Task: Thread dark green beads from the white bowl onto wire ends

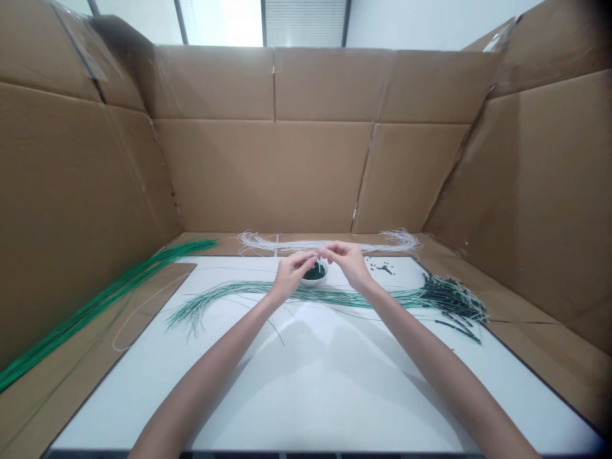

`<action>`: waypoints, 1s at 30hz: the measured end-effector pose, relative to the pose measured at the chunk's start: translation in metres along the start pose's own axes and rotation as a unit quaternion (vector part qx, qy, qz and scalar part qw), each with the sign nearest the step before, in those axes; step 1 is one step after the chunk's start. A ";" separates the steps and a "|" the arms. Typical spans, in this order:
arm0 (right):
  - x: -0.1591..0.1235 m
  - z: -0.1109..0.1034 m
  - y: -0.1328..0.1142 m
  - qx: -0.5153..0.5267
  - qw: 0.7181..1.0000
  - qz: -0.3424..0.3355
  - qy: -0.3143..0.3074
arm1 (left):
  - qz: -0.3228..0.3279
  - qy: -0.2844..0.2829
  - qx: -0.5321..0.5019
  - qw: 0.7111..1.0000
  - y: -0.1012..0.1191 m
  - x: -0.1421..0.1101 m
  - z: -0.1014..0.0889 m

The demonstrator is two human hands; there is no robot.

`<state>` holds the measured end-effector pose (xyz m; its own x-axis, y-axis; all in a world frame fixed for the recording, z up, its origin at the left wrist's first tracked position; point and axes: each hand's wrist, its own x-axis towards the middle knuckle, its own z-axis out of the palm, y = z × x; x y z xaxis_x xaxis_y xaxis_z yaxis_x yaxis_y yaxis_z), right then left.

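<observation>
My left hand (pixel 290 274) and my right hand (pixel 350 261) meet above a small white bowl (pixel 315 284), fingertips almost touching. Each pinches with thumb and fingers. A thin white thread (pixel 319 264) shows between the fingertips; the exact grip on it is too small to make out. Inside the bowl lie tiny dark green beads (pixel 314 273). Beneath my wrists a bundle of green strands (pixel 335 296) runs across the white board. Its right end carries a dense cluster of dark beaded lengths (pixel 452 298).
Loose dark beads (pixel 382 266) are scattered right of the bowl. White strands (pixel 296 245) lie behind it, and a long green bundle (pixel 105 299) stretches along the left. Tall cardboard walls (pixel 262 172) enclose the white board (pixel 306 395) at the back and sides.
</observation>
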<state>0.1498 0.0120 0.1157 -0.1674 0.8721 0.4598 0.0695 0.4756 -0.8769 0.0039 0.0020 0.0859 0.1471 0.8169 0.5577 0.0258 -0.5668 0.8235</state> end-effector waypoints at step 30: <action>0.011 -0.027 0.011 -0.379 0.896 -0.030 -0.228 | -0.226 -0.202 0.017 0.953 -0.015 0.015 -0.039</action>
<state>0.1758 0.0298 0.1146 -0.5659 0.7866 0.2469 0.6660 0.6127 -0.4254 -0.0333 0.0266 0.0857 0.4822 0.8743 0.0557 0.2072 -0.1756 0.9624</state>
